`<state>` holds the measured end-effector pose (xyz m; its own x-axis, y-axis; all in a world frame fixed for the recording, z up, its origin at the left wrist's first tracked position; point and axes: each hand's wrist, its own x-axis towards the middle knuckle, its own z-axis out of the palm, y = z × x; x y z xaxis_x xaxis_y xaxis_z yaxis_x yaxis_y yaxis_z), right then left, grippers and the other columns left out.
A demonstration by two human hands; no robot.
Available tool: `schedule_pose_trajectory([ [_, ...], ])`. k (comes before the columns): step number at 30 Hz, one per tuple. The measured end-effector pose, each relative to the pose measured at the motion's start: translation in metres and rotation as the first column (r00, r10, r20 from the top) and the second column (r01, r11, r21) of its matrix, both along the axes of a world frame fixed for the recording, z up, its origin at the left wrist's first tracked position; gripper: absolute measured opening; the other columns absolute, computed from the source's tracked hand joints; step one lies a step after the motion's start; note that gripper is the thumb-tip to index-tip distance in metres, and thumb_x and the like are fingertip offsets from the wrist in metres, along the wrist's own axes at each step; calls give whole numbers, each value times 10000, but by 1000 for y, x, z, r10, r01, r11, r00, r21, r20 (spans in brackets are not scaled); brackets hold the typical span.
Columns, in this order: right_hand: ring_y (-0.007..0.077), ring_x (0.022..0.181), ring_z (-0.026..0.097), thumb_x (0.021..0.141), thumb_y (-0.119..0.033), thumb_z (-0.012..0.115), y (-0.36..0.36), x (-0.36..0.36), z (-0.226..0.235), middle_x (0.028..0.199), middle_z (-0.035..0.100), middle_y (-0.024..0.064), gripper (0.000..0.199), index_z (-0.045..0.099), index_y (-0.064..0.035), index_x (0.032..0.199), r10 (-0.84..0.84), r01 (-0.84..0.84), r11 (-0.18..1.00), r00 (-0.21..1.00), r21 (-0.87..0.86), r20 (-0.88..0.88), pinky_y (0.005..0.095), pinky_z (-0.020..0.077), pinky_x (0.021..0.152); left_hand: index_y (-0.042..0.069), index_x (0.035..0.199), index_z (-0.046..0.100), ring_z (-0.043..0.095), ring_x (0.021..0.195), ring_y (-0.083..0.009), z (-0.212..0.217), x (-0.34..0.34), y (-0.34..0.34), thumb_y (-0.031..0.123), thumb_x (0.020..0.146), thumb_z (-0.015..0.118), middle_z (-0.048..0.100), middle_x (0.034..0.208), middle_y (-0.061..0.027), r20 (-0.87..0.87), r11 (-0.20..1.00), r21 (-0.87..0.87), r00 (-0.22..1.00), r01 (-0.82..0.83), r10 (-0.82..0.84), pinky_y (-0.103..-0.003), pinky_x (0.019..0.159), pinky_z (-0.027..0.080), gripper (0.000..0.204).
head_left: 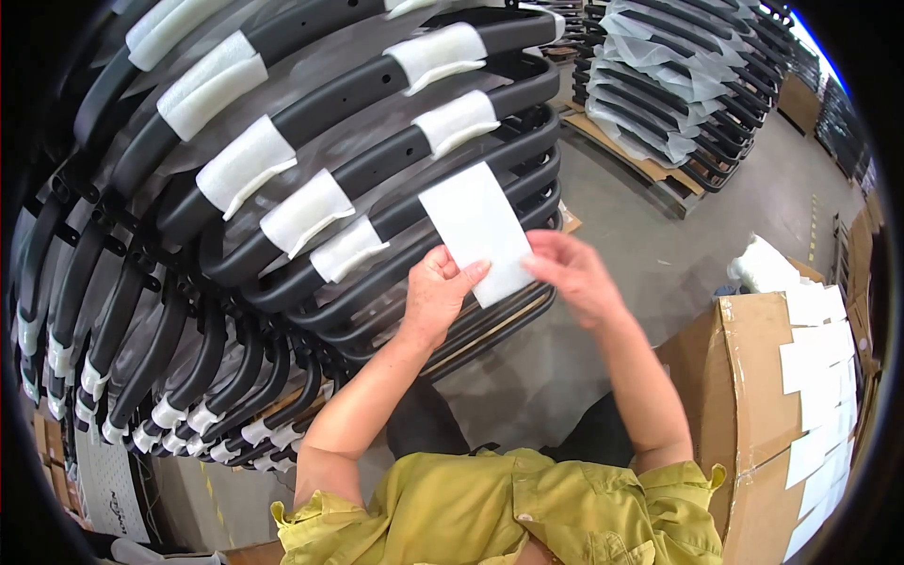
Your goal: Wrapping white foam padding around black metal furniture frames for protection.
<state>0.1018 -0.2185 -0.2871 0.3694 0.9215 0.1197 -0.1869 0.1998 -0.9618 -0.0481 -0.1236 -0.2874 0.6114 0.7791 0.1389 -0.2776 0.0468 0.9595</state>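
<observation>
A white rectangular sheet of foam padding (pixel 478 226) is held out before my body, close to the stacked black metal frames (pixel 353 179). My left hand (pixel 440 290) grips its lower left edge, thumb on top. At its right edge my right hand (pixel 572 273) pinches the sheet between thumb and fingers. White foam pieces like it, such as one wrapped foam pad (pixel 457 122), are folded over several of the frame tubes to the left and above. The tube just behind the sheet is partly hidden by it.
To my right stands a cardboard box (pixel 753 377) with several white foam sheets (pixel 815 377) along its side. A second stack of black frames (pixel 673 85) with plastic film between layers rests on a pallet (pixel 650 174) at the far right. Grey floor (pixel 612 226) lies between the stacks.
</observation>
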Motion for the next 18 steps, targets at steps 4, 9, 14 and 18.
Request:
schedule_pose_trajectory([
  [4,148,788,568,778,-101,574,23,13,-48,894,593,75,246,522,27,982,156,-127,981,965,148,-211,263,448,743,1,935,540,591,786,-193,18,6,1,111,735,630,604,913,-124,-386,782,624,861,-22,332,-299,709,456,245],
  [9,178,830,567,762,-78,566,51,31,-81,906,583,61,220,537,-31,976,68,-101,992,923,-71,-378,335,460,717,-2,937,547,566,838,-300,60,11,46,171,805,514,581,931,-163,-17,-1,1000,717,25,697,-362,731,444,221],
  [14,161,821,563,769,-107,576,99,32,-54,902,584,40,228,539,-57,989,129,-145,989,944,-29,-304,331,460,707,-4,1020,533,512,981,-323,77,52,80,324,864,333,540,1056,-176,-720,614,683,228,395,655,-381,835,391,415],
  [18,153,753,577,766,-114,591,113,37,-36,856,593,36,226,539,-60,980,187,-187,982,945,25,-269,307,478,657,49,1107,507,431,1095,-314,56,61,116,419,855,194,488,1144,-153,-646,602,759,396,246,653,-377,936,303,546],
])
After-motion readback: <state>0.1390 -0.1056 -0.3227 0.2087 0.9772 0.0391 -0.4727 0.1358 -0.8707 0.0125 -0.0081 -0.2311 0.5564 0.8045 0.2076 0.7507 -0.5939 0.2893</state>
